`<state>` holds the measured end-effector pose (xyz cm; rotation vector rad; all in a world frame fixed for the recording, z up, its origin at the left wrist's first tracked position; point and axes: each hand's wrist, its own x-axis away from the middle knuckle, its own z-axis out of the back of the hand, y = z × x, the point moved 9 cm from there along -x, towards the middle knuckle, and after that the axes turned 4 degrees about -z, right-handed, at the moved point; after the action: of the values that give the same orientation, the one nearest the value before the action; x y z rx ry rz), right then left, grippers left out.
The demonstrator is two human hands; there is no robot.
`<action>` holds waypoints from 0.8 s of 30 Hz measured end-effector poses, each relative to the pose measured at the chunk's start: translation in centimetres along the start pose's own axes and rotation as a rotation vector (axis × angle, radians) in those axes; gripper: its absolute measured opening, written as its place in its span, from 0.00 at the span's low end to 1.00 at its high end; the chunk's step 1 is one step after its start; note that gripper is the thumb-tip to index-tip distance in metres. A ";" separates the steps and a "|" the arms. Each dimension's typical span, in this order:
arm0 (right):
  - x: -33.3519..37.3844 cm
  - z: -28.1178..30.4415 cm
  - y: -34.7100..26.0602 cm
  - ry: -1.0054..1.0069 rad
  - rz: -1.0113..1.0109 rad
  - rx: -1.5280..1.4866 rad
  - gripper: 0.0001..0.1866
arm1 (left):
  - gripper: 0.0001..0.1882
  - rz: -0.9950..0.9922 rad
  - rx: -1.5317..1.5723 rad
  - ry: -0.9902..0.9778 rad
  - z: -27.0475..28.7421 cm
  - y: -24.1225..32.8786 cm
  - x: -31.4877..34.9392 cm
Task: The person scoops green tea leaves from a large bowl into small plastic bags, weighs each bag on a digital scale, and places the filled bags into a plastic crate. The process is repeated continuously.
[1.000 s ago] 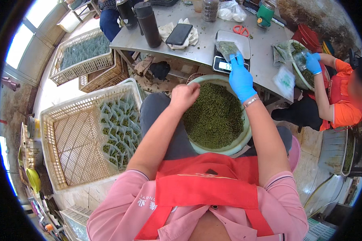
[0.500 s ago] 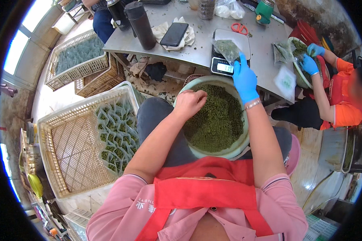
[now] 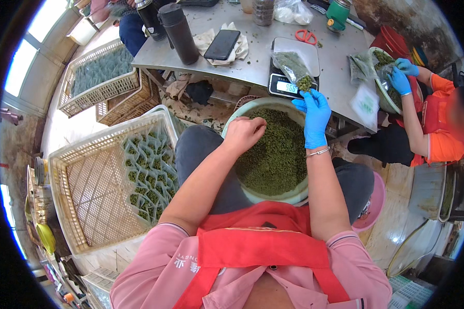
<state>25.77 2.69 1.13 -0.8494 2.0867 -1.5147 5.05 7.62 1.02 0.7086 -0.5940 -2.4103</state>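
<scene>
- Left hand [image 3: 245,135] is curled shut on a pinch of green granules, over the green basin [image 3: 294,194] kept on the lap for reach.
- Right hand [image 3: 312,114], gloved blue, pinches granules above the clear bag [image 3: 292,64].
- Bag rests on the scale [image 3: 293,69] at the table's [image 3: 252,62] near edge, so weight is read while filling.

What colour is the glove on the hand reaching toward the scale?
Bright blue. The glove covers the right hand, seen best in the head view; the left hand is bare.
</scene>
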 end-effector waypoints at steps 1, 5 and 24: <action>0.2 -0.1 -1.0 0.006 0.040 0.018 0.11 | 0.07 0.005 -0.002 -0.006 -0.1 0.0 0.1; 2.0 -0.5 -2.3 -0.128 0.121 0.165 0.10 | 0.17 0.099 0.195 -0.030 0.1 0.1 0.0; 7.0 0.3 2.0 -0.205 -0.377 -0.374 0.05 | 0.12 0.381 0.834 -0.205 -3.1 0.1 0.2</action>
<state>20.47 -1.90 -0.81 -1.5401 2.1701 -1.1487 6.75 6.65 -1.38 0.5804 -1.6959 -1.8375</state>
